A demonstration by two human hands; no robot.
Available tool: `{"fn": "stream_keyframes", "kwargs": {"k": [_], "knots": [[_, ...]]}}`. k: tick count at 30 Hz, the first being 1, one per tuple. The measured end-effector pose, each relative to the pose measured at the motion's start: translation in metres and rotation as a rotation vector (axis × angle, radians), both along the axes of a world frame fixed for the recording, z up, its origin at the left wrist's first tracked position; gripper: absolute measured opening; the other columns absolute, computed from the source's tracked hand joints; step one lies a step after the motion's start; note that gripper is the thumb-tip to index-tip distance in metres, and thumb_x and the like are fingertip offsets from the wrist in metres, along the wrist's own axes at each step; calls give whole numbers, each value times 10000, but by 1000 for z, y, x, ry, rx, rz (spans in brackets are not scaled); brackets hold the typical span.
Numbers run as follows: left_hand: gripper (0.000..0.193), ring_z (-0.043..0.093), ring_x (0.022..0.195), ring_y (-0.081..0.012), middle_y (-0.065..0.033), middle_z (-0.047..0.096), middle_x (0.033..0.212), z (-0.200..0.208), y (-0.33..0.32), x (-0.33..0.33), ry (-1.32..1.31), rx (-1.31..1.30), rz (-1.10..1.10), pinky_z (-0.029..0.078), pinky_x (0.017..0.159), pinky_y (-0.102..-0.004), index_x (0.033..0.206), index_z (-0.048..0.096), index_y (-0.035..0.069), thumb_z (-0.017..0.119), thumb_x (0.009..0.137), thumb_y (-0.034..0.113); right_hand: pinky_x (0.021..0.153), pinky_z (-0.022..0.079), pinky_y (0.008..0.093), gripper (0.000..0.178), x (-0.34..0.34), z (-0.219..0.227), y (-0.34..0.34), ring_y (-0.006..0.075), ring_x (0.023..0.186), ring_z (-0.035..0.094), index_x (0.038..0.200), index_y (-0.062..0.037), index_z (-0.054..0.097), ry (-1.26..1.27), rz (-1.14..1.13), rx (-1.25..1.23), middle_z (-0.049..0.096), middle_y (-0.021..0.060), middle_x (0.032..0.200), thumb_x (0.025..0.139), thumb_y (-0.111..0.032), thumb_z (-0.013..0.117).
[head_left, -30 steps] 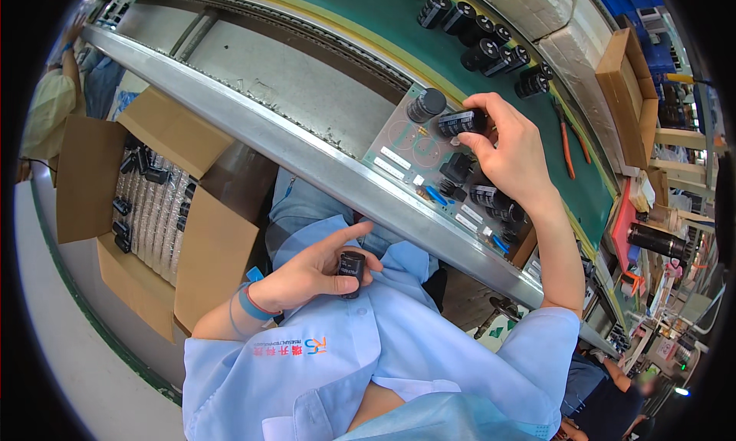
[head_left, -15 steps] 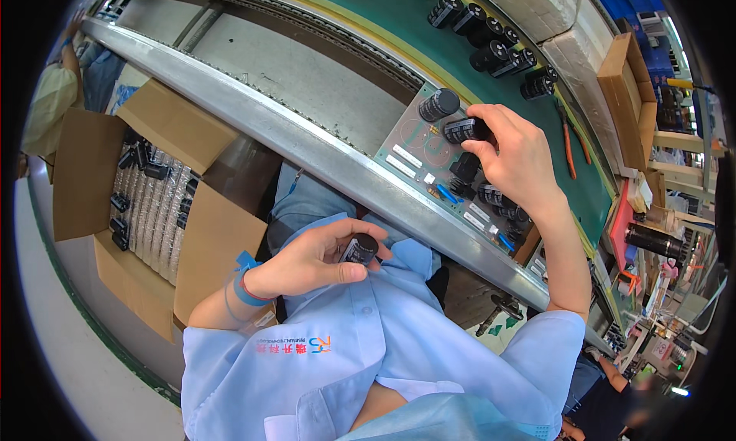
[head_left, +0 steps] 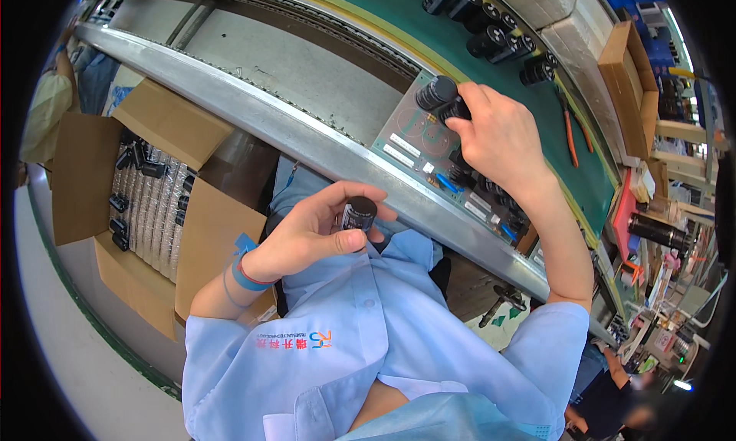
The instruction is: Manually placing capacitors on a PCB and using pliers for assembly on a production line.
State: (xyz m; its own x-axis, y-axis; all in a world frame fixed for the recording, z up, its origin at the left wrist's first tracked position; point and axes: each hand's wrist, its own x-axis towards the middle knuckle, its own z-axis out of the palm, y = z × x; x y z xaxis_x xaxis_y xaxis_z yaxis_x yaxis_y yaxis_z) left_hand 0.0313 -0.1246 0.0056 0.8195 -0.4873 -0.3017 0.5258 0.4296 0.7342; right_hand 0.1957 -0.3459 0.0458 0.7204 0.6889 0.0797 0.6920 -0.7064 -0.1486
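In my left hand (head_left: 318, 230) lies a black cylindrical capacitor (head_left: 359, 213), held over my lap with the fingers curled round it. My right hand (head_left: 502, 134) is closed on another black capacitor (head_left: 454, 110), partly hidden by the fingers, above the far part of a circuit board (head_left: 400, 130). Right beside it a third capacitor (head_left: 437, 93) stands on the board. The board also bears white rectangular parts (head_left: 405, 144), blue parts (head_left: 448, 182) and more black parts nearer my right forearm. It rests on the conveyor rail.
A metal rail (head_left: 253, 107) runs diagonally between me and the board. Several black capacitors (head_left: 485, 41) stand on the green mat beyond, near orange-handled pliers (head_left: 570, 138). At left an open cardboard box (head_left: 203, 241) holds capacitors in rows. People are at the far left and lower right.
My right hand has moved its capacitor from a tilted hold to close beside the standing one. My left hand has risen slightly, its capacitor turned more upright.
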Motion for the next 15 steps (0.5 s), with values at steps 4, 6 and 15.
{"fn": "stream_keyframes", "kwargs": {"k": [4,6,15], "knots": [[581,582,1042,-175,-122,563,1210,2,1,2,-22,25,17,487,879,-294,1333,414,27,691,864,227,647,511,405,264,-5,-11,-1,342,749,631,921,-3,553,-43,14,117,615,162,822,744,-130,701],[585,583,1043,-179,-122,566,1203,3,3,1,-27,23,32,487,881,-298,1337,413,26,691,863,227,649,510,408,268,-7,-13,-7,344,750,631,923,-1,553,-32,-11,140,615,168,831,738,-123,703],[746,568,1005,-160,-60,524,1097,11,5,-1,-231,262,197,450,879,-296,1353,435,-10,792,765,281,660,504,413,257,-4,-9,3,353,774,629,947,-7,574,-26,-51,101,633,153,832,744,-110,694]]}}
